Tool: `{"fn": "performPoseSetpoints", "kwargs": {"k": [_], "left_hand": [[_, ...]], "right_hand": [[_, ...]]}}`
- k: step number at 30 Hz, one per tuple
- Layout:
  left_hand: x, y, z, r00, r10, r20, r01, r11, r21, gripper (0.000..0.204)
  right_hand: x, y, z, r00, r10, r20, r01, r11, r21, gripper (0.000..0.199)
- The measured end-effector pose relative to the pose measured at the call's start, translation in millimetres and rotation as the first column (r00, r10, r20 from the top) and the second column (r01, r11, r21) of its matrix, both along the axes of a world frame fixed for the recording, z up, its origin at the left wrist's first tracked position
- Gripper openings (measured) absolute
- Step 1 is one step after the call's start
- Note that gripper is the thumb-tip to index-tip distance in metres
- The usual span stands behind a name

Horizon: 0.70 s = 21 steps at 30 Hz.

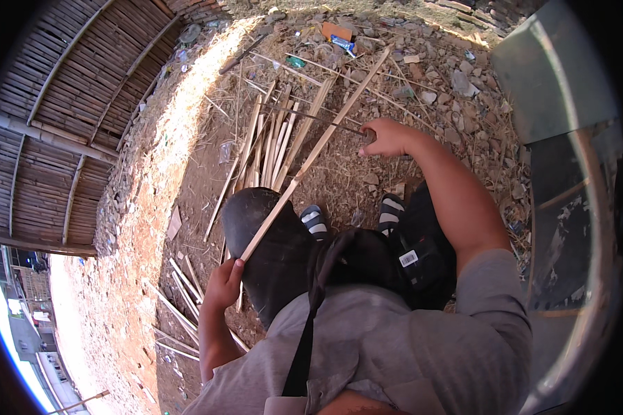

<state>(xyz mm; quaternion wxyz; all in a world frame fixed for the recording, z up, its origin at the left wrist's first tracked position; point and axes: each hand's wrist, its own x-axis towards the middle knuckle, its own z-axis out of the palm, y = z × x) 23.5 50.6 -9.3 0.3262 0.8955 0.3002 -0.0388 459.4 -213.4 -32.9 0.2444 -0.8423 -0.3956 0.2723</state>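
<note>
Dusty ground lies under me, and my left hand (223, 282) fingers wrap tight round the near end of a long bamboo strip (316, 151), light and bendy, while my right hand (386, 137) grips a knife (318, 117) on it.

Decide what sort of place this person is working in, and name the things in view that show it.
Probably an outdoor yard used for splitting bamboo by hand. The bare brown dirt ground is strewn with stones, pale split bamboo strips lie in a heap, and a slatted bamboo fence borders it. The left hand grips one long pale strip.
</note>
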Motion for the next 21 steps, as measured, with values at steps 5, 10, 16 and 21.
{"fn": "performPoseSetpoints", "kwargs": {"k": [5,10,16,21], "left_hand": [[-2.4,9.2,-2.6,0.998,0.023,-0.061,-0.028,0.996,-0.085,0.055],[-4.3,16.9,-1.9,0.991,0.030,-0.128,-0.055,0.979,-0.198,0.058],[-0.4,13.6,1.4,0.991,0.019,-0.131,-0.033,0.994,-0.108,0.058],[3.3,11.3,6.0,0.992,0.017,-0.123,-0.031,0.993,-0.111,0.060]], "right_hand": [[-35.1,19.6,14.8,0.967,0.235,0.094,-0.231,0.971,-0.058,0.060],[-9.7,7.2,5.0,0.990,0.059,-0.126,-0.068,0.995,-0.067,0.059],[-17.7,10.5,-4.3,0.983,0.133,0.125,-0.133,0.991,-0.004,0.062],[-13.8,16.1,8.3,0.957,0.291,-0.010,-0.290,0.945,-0.151,0.061]]}}
